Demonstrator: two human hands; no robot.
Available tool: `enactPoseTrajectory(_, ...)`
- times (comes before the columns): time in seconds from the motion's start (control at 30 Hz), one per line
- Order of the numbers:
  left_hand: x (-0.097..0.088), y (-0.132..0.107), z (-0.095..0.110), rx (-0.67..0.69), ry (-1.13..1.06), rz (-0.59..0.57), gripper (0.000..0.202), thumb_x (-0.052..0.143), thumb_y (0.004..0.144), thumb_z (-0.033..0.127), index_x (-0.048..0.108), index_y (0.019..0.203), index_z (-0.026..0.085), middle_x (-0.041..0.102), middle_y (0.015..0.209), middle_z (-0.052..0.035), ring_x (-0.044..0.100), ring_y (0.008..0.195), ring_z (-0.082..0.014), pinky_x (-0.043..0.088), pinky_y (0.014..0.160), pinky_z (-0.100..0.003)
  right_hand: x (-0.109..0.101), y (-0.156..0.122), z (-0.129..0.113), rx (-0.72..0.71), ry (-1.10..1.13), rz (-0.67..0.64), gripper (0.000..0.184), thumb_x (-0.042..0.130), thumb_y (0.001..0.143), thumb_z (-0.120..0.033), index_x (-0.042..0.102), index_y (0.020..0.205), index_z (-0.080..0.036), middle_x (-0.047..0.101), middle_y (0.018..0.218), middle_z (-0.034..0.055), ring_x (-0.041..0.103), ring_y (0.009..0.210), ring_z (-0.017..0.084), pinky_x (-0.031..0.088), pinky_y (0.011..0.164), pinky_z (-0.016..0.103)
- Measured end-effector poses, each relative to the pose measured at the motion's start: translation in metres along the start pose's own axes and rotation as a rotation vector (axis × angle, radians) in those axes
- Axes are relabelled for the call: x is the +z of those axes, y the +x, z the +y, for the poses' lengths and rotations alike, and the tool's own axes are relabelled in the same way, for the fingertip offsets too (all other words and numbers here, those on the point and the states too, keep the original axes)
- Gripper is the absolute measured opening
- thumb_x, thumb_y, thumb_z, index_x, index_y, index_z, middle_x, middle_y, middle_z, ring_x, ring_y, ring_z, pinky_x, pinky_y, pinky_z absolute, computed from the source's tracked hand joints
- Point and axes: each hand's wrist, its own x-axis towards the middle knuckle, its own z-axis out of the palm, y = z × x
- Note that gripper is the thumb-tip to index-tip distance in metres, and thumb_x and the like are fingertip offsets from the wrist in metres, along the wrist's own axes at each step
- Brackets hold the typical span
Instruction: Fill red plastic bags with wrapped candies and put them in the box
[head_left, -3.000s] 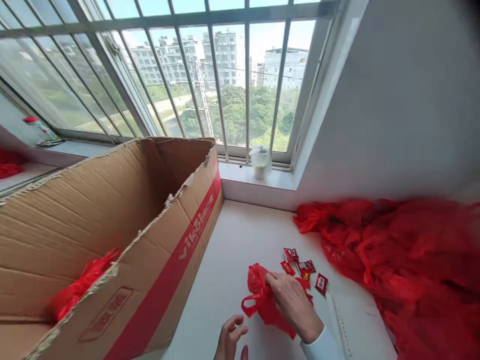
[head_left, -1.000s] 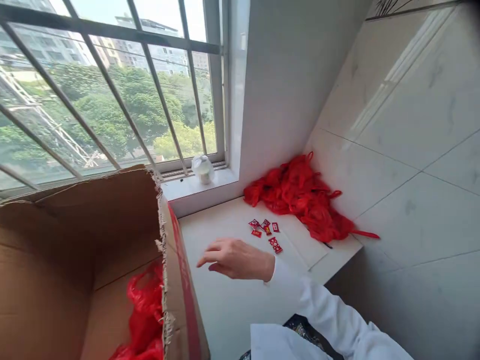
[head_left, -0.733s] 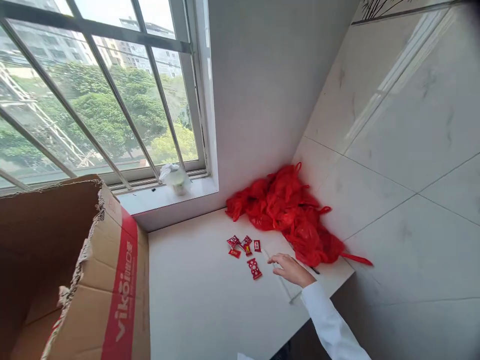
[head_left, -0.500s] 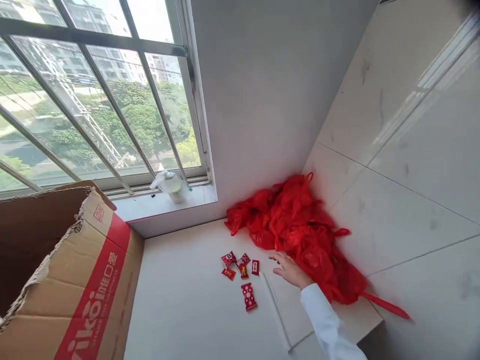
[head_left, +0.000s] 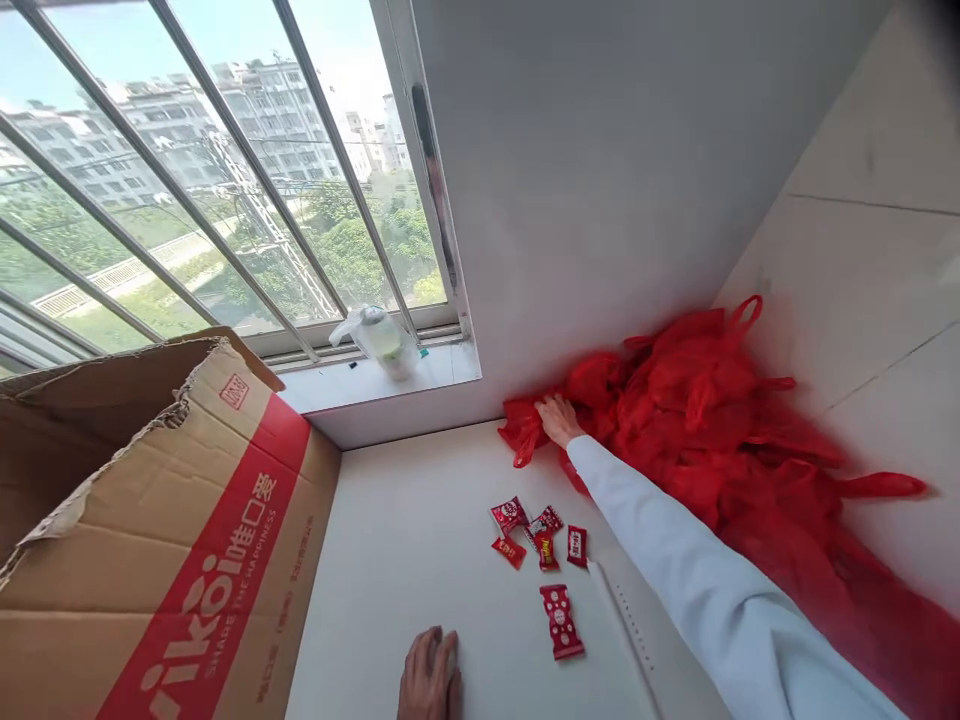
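Observation:
My right hand is at the left end of a heap of red plastic bags, its fingers curled onto a red plastic bag; the fingertips are partly hidden. On the white tabletop near the bottom edge, my left hand rests with its fingers loosely bent and nothing visible in it. Several small red-wrapped candies lie loosely grouped between the two hands. Closer to me is a longer red packet with white dots.
A large open cardboard box with a red stripe stands at the left. A cup in a clear bag sits on the windowsill below a barred window. White paper with a rolled edge lies under my right sleeve.
My right hand has moved left and farther away, from above the paper to the red bags. My left hand has come into view at the bottom. The view has shifted.

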Motion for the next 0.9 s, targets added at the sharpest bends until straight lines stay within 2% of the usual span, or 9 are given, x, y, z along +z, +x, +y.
enactPoseTrajectory(0.13,-0.006,0.009,-0.004,0.100,-0.022,0.102,0.025,0.051,0.084,0.024,0.060,0.107,0.024,0.059,0.106,-0.0089,0.056,0.100,-0.0220,0.052,0.078,-0.035,0.004,0.000,-0.006,-0.022,-0.019,0.108,0.034,0.032,0.087,-0.009,0.060,0.106,-0.015,0.060,0.107,0.0139,0.048,0.105,0.025,0.036,0.088,0.037)
enactPoseTrajectory(0.2,-0.007,0.015,0.000,0.099,-0.041,0.167,0.022,0.050,0.084,0.023,0.061,0.103,0.023,0.058,0.102,-0.0090,0.056,0.096,-0.0221,0.051,0.076,-0.036,-0.005,-0.003,-0.014,-0.040,-0.021,0.181,0.034,0.032,0.089,-0.011,0.057,0.111,-0.018,0.059,0.110,0.0105,0.048,0.104,0.023,0.036,0.087,0.034)
enactPoseTrajectory(0.3,-0.006,0.017,0.005,0.098,-0.101,0.197,0.020,0.049,0.085,0.024,0.060,0.101,0.022,0.057,0.101,-0.0083,0.055,0.095,-0.0220,0.050,0.076,-0.037,-0.024,-0.011,-0.032,-0.134,0.075,0.335,0.029,0.034,0.090,-0.016,0.055,0.110,-0.019,0.059,0.107,0.0069,0.051,0.098,0.020,0.038,0.082,0.030)
enactPoseTrajectory(0.37,-0.005,0.015,0.006,0.090,-0.178,0.210,0.020,0.048,0.086,0.025,0.059,0.102,0.022,0.056,0.101,-0.0071,0.055,0.096,-0.0212,0.050,0.079,-0.037,-0.034,-0.026,-0.049,-0.250,0.198,0.413,0.025,0.037,0.089,-0.018,0.056,0.105,-0.020,0.059,0.100,0.0048,0.052,0.092,0.018,0.039,0.078,0.028)
enactPoseTrajectory(0.47,-0.008,0.010,0.008,-0.003,-0.363,0.288,0.021,0.044,0.088,0.027,0.053,0.107,0.022,0.055,0.103,-0.0062,0.056,0.092,-0.0186,0.051,0.075,-0.033,-0.031,-0.065,-0.084,-0.428,0.298,0.405,0.019,0.042,0.088,-0.020,0.057,0.100,-0.021,0.058,0.094,0.0023,0.052,0.087,0.015,0.039,0.075,0.025)
enactPoseTrajectory(0.57,-0.016,0.005,0.010,-0.151,-0.488,0.556,0.025,0.044,0.088,0.030,0.047,0.110,0.019,0.052,0.108,-0.0091,0.054,0.094,-0.0201,0.050,0.071,-0.033,0.001,-0.122,-0.126,-0.493,0.226,0.379,0.016,0.044,0.088,-0.022,0.058,0.096,-0.022,0.056,0.091,0.0025,0.050,0.086,0.016,0.039,0.072,0.025)
enactPoseTrajectory(0.67,-0.026,0.001,0.011,-0.148,-0.449,0.808,0.032,0.047,0.086,0.032,0.046,0.114,0.016,0.048,0.115,-0.0138,0.047,0.108,-0.0262,0.048,0.077,-0.039,0.055,-0.181,-0.161,-0.530,0.059,0.335,0.016,0.045,0.086,-0.015,0.059,0.090,-0.020,0.057,0.089,0.0044,0.049,0.085,0.018,0.039,0.074,0.028)
enactPoseTrajectory(0.77,-0.031,0.001,0.010,-0.036,-0.335,0.867,0.039,0.049,0.085,0.031,0.044,0.121,0.015,0.047,0.118,-0.0160,0.042,0.115,-0.0292,0.044,0.087,-0.045,0.103,-0.225,-0.177,-0.528,-0.007,0.295,0.015,0.045,0.085,-0.012,0.059,0.089,-0.019,0.058,0.090,0.0058,0.049,0.086,0.019,0.040,0.077,0.030)
enactPoseTrajectory(0.9,-0.030,0.007,0.015,0.121,-0.193,0.804,0.046,0.048,0.085,0.024,0.039,0.130,0.017,0.045,0.127,-0.0154,0.039,0.122,-0.0292,0.035,0.100,-0.048,0.134,-0.262,-0.174,-0.449,0.131,0.358,0.026,0.048,0.082,-0.011,0.055,0.106,-0.019,0.058,0.100,0.0061,0.048,0.093,0.020,0.040,0.083,0.032)
